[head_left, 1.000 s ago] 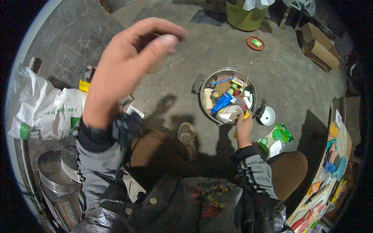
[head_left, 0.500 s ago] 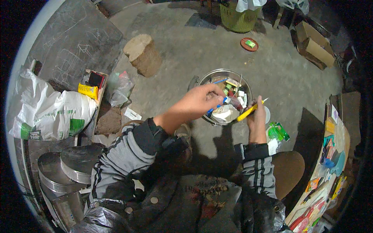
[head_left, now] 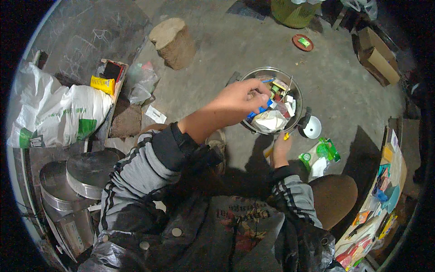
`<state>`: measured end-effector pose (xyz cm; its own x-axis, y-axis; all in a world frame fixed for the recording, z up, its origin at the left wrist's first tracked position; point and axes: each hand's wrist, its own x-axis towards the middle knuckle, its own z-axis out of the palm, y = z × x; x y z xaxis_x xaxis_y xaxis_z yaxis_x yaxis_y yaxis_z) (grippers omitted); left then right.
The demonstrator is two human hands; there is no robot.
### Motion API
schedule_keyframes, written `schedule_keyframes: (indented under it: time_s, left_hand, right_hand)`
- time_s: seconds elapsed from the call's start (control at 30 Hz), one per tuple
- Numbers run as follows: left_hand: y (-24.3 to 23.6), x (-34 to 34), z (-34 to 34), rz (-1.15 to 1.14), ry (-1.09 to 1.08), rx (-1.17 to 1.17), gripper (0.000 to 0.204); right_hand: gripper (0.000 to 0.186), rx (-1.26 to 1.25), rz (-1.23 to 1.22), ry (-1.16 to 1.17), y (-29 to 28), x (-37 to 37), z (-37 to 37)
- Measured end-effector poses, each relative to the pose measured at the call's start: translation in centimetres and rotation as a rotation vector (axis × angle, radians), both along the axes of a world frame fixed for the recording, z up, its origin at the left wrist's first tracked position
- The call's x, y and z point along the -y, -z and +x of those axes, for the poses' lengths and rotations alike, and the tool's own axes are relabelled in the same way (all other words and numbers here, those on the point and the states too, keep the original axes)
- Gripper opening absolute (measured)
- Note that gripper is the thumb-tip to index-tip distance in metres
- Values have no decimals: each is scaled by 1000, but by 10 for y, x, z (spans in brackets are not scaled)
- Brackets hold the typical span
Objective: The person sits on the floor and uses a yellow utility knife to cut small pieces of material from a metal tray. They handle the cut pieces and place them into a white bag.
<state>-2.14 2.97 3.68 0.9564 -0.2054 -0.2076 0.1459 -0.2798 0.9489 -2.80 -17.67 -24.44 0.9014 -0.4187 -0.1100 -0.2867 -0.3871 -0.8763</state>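
While the left hand (head_left: 240, 102) is curled, hold unclear, the right hand (head_left: 282, 147) clasps a tool (head_left: 286, 136), likely light, stiff; grip midway.

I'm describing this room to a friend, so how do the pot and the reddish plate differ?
The pot is deep and silvery; the plate is shallow and reddish. The pot is larger than the plate. The pot holds a jumble of things; the plate bears a small green packet. Both are round.
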Motion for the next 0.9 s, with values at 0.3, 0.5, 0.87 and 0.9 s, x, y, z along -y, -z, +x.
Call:
schedule_keyframes:
  time_s: [0.3,0.5,0.87,0.9]
  left_hand:
    - [-9,-4,-7,-79,41,93,24]
    - [-2,-7,-7,-92,45,159,20]
    - [-6,-7,-8,-43,-16,200,15]
    - [-9,-6,-8,14,0,213,17]
  right_hand:
    - [45,-289,-185,-769,36,-15,-45]
    - [54,-211,-47,-780,59,-36,-28]
    - [32,-489,-311,-1167,26,-42,-38]
    - [29,-562,-331,-1217,15,-44,-38]
